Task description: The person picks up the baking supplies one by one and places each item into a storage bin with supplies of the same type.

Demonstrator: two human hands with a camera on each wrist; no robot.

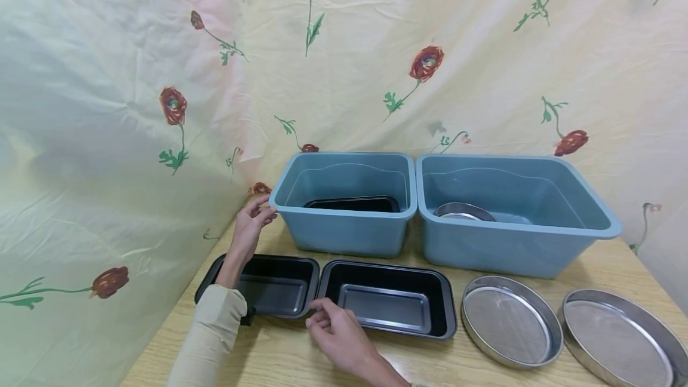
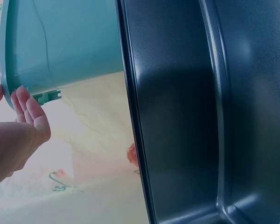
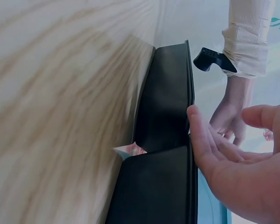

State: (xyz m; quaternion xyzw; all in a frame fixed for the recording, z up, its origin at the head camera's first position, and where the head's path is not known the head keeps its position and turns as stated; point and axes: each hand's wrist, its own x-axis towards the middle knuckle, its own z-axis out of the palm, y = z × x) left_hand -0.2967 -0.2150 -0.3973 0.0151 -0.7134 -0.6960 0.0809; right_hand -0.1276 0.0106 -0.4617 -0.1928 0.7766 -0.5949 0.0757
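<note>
My left hand is at the front left corner of the left blue plastic bin. The left wrist view shows the bin's rim between thumb and fingers of that hand. Under the left forearm lies a black loaf pan, partly covered by it. A second black loaf pan sits to its right. My right hand hovers at the near edges where the pans meet, its fingers loosely extended with nothing held. Seen from the right wrist, a fingertip of this hand appears against or very near a pan rim.
A dark pan lies inside the left bin. The right blue bin holds a round metal pan. Two round metal pans, one nearer and one farther right, lie on the wooden table. Flowered cloth hangs behind.
</note>
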